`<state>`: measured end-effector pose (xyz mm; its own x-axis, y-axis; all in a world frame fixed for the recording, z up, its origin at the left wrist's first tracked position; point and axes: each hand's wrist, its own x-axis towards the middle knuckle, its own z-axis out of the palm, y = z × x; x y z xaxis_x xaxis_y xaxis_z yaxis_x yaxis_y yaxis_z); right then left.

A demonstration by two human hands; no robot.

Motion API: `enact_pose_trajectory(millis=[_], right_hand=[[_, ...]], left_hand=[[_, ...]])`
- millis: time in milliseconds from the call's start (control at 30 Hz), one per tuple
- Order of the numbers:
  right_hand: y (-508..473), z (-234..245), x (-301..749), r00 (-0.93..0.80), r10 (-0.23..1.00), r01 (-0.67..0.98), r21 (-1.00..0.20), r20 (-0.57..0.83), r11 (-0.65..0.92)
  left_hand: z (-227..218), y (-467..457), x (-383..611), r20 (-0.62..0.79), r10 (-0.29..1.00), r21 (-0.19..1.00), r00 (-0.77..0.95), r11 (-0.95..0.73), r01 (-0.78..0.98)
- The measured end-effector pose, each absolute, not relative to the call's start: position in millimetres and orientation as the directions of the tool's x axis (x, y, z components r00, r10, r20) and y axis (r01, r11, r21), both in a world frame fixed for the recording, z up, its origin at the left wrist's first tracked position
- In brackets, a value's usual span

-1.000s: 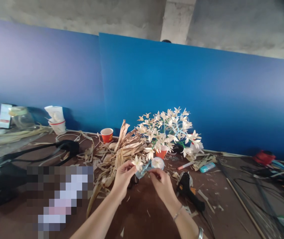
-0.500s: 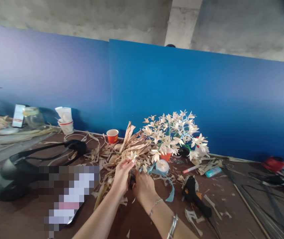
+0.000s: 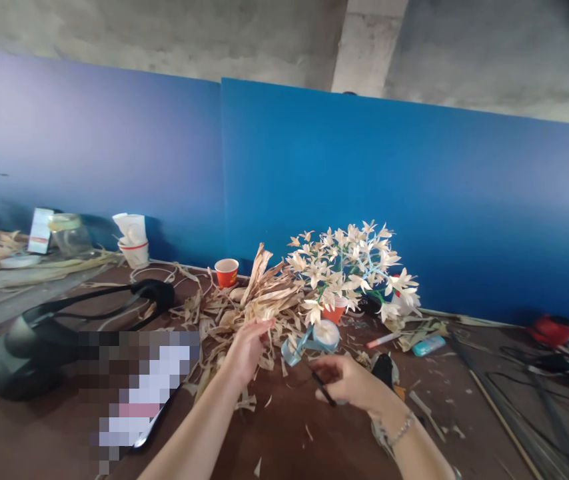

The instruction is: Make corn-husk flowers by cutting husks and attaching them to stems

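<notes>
My left hand (image 3: pixel 245 350) is closed in a pinch over the heap of dried husks, with a small pale husk flower (image 3: pixel 266 313) at its fingertips, partly blending into the heap. To the right, my right hand (image 3: pixel 342 380) is curled around a slim black tool (image 3: pixel 325 390); its exact kind is unclear. Just beyond that hand lies a roll of pale blue tape (image 3: pixel 325 335) with a loose end curling left. Behind it, a bunch of cream husk flowers (image 3: pixel 334 267) on green and blue stems stands in a red cup (image 3: pixel 334 311).
Dried husks (image 3: pixel 264 287) spread beside an orange paper cup (image 3: pixel 226 273). A black glue gun (image 3: pixel 384 370) is partly hidden behind my right forearm. At left are a dark headset (image 3: pixel 19 360) and a pixelated phone-like object (image 3: pixel 149 393). Cables (image 3: pixel 529 380) run along the right.
My right hand has moved right, away from my left hand, carrying the black tool. The loose blue tape end now curls to the left. My left hand has barely shifted.
</notes>
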<state>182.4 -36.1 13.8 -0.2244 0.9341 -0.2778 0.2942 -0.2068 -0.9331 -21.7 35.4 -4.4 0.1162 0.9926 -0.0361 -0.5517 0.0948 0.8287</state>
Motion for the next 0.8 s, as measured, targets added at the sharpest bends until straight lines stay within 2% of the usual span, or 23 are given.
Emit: enact_pose_trajectory(millis=[133, 300, 533, 800], right_hand=[[-38, 19, 196, -0.252, 0.908, 0.227, -0.932, -0.335, -0.281], [-34, 18, 197, -0.381, 0.878, 0.240, -0.948, -0.289, -0.207], [-37, 22, 214, -0.366, 0.883, 0.267, -0.942, -0.292, -0.201], [-40, 21, 198, -0.402, 0.865, 0.290, -0.938, -0.301, -0.192]], left_hand=[[-6, 31, -21, -0.081, 0.958, 0.838, 0.277, 0.215, -0.501], [-4, 27, -18, -0.127, 0.914, 0.856, 0.385, 0.297, -0.423], [-6, 28, -17, -0.093, 0.927, 0.875, 0.364, 0.250, -0.414], [-8, 22, -15, -0.053, 0.876, 0.930, 0.478, 0.219, -0.297]])
